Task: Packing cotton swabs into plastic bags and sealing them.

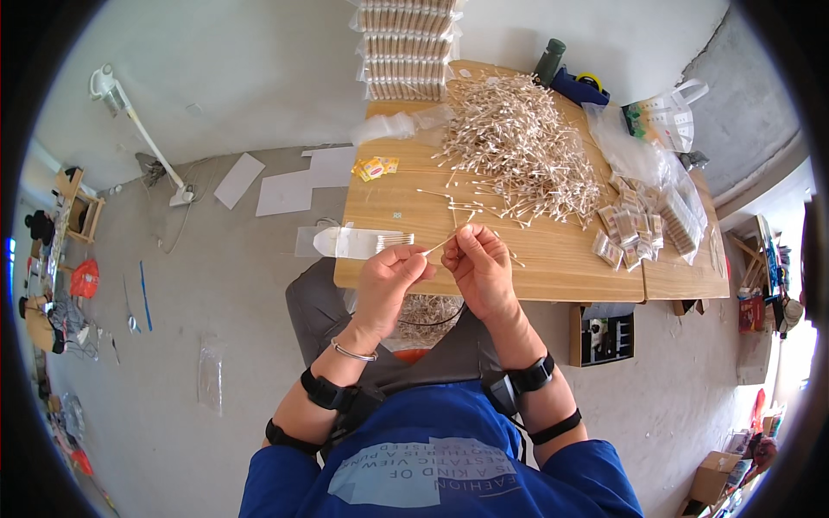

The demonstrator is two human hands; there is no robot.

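At the left of the counter (570, 274), along its near edge, lay a white card (350, 243), its long axis running left to right, with a row of swabs (395, 241) at its right end, their sticks pointing the same way. Just right of and nearer than that row was the left hand (397, 278), its grip pinched on the near, left end of a single cotton swab (439, 245). That swab hung in the gap between the two hands, its long axis slanting from near left to far right, so it stood at an angle to the sticks on the card. The right hand (477, 263) had its grip closed at the swab's far, right end, fingertips together. Of the two, the left hand was clearly nearer the card, which lay to the swab's left; the right hand was nearer the big heap of loose swabs (518, 147), on the far side of the counter.
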